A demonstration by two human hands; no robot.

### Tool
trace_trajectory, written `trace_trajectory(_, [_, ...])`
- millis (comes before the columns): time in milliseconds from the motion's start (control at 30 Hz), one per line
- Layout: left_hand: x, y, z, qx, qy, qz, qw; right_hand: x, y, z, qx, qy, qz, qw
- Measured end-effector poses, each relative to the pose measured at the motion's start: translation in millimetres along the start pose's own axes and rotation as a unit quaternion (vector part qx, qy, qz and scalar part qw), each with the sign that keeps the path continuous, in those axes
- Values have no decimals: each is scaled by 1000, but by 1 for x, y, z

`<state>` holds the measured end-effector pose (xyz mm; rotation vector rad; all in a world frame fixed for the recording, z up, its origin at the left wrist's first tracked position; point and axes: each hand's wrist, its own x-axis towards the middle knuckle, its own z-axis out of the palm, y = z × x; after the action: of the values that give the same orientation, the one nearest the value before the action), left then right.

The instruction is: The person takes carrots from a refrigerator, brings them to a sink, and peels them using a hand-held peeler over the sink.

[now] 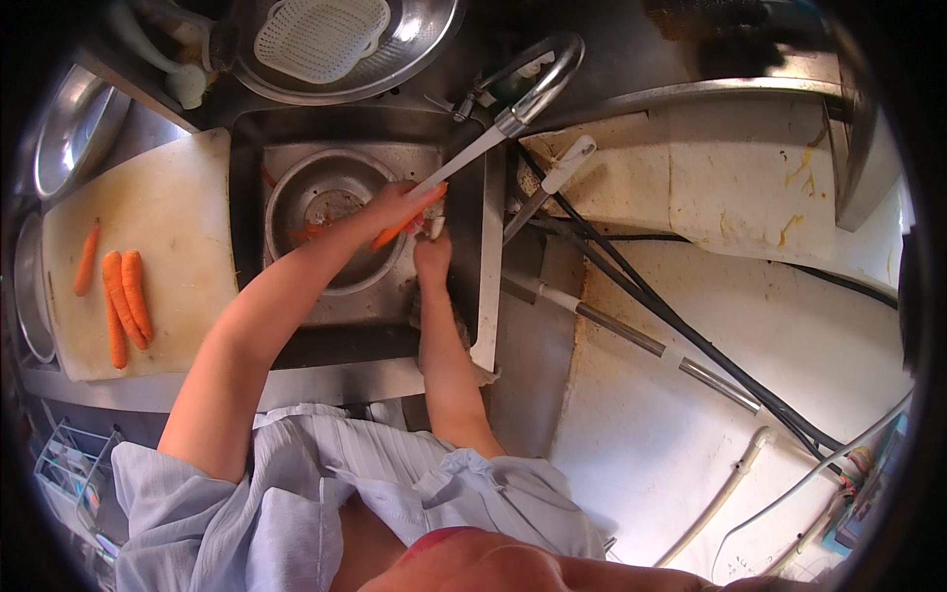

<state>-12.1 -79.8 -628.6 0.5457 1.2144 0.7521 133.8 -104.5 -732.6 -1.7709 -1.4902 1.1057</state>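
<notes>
Under the faucet's running water, my left hand (393,205) grips a carrot (399,228) over the right rim of a round metal bowl (280,255) in the sink. My right hand (433,248) is close beside it, closed around a small tool with a whitish part; its exact kind cannot be told. Orange scraps (311,230) lie in the bowl. On the cutting board (185,259) to the left rest several unheld carrots (132,292), one of them smaller and set apart.
A chrome faucet (544,92) arches over the sink's right side. Behind the sink, a white plastic basket (322,37) sits in a large metal bowl (414,70). Metal bowls stand left of the board. Black hoses (651,300) and a metal pipe (621,328) run at the right.
</notes>
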Motion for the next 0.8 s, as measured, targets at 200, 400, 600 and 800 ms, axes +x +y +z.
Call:
trace_trajectory(200, [11,3,7,36,-95,161,982,-24,22,27,-201,-111,82,970])
trace_trajectory(400, [12,11,10,241,53,294,923,-18,8,17,-274,-126,175,937])
trace_trajectory(600, [0,30,5,11,-56,123,991,-12,9,-1,-313,61,-54,946])
trace_trajectory(800, [5,-6,-40,-282,147,46,947,5,-75,1,339,-169,132,916])
